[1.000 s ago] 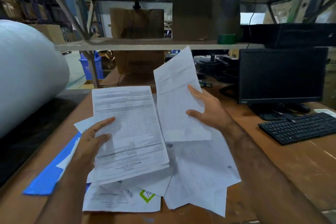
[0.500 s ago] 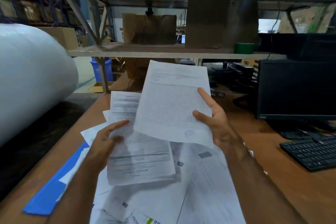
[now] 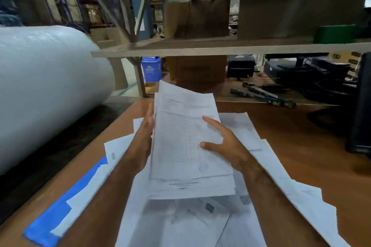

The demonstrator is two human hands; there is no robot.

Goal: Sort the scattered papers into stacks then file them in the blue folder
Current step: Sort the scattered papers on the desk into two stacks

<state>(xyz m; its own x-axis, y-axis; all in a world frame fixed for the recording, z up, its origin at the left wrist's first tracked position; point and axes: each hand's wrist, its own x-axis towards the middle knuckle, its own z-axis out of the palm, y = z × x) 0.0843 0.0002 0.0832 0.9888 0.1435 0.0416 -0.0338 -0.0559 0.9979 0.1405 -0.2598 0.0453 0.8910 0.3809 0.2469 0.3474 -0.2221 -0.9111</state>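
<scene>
Best squared now: tap the stack of papers [image 3: 188,146] edge-down on the worktop [image 3: 301,136] before adding more. Left hand [image 3: 143,138] curled around the stack's left edge; right hand [image 3: 224,146] half open, thumb on top, gripping the right. Loose papers [image 3: 271,170] underneath; blue folder [image 3: 60,210] at the worktop's left edge, partly covered.

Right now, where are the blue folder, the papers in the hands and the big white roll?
blue folder [image 3: 60,214], head view, bare blue strip.
held stack of papers [image 3: 180,146], head view, top sheet's middle.
big white roll [image 3: 50,90], head view, curved side.
</scene>
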